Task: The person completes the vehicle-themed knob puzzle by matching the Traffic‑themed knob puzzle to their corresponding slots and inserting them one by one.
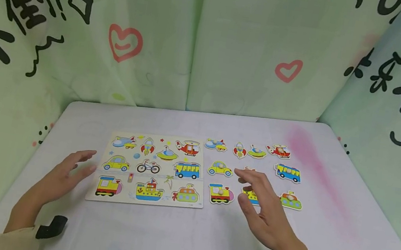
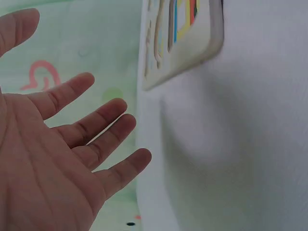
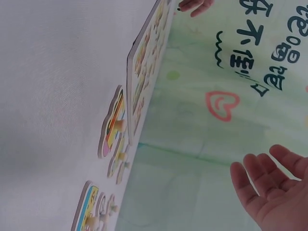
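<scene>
A flat puzzle board [image 1: 118, 174] printed with colourful vehicles lies on the table. Just off its left edge is my left hand [image 1: 64, 177], fingers spread loosely and holding nothing. My right hand [image 1: 267, 210] hovers over the loose knobbed pieces right of the board, its fingers relaxed around no object. Nearest to it are a yellow car piece [image 1: 220, 169], a ship piece [image 1: 251, 196] partly covered by the fingers, and a submarine piece [image 1: 291, 200]. A train piece [image 1: 220, 194] lies close to the board. Another piece behind the right fingers is mostly hidden.
Along the back of the group lie an airplane piece [image 1: 215, 145], a rocket piece [image 1: 239, 150], a flying saucer piece [image 1: 257, 152] and a helicopter piece [image 1: 279, 151]. A bus piece [image 1: 287, 173] sits farther right. Pale green curtains [image 1: 231, 81] with drawn marks surround the white table [image 1: 151, 239].
</scene>
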Demonstrator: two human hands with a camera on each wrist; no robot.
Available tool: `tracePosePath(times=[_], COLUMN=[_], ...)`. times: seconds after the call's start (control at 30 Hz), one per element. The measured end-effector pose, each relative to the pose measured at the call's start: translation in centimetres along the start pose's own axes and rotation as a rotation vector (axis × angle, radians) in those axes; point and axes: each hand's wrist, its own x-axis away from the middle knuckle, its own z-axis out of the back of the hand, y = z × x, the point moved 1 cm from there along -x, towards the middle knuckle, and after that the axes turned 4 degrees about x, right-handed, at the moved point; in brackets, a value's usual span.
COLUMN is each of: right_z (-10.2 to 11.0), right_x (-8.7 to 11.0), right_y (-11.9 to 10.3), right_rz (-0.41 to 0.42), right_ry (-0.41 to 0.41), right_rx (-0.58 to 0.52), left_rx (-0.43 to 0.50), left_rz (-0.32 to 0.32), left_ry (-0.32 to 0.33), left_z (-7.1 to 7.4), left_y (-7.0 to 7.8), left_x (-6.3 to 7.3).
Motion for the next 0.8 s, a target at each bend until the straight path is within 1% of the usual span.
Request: tracePosePath(times=[0.1,0.2,0.33,0.43,0.53,0.7,0.8], right_z=[0.0,-0.1,-0.3,-0.5,-0.6,-0.8,-1.0], right_x=[-0.1,-0.2,-0.3,-0.3,-0.4,-1.0,-1.5], right_y=[0.0,0.1,0.5,0.9,1.1,1.7,2.2], right_rz=[-0.011,-0.018,-0.021,-0.028,-0.033,-0.044,-0.046], right_ry=[-0.004,-0.009,-0.012,-0.015,-0.026,-0.042,-0.04], right_rx=[0.009,0.015,0.028,0.031,0.023,0.018,0.018], left_rx=[0.028,0.054,0.114,0.144,0.116,0.035,0.024], left_rz=[0.025,0.031,-0.013,-0.031,-0.059,-0.136,-0.149], left_ry=[-0.026,-0.044,-0.065,-0.091,-0.098,-0.075,-0.066], left_z=[0.2,0.3,0.4,0.4,0.5,0.4,0.2], left_y=[-0.9,-1.7,-2.5,-2.9,-3.1,-3.1,-3.2], left_x=[-0.4,-0.7,-1.1,-1.4,-1.4,-1.3,-1.2])
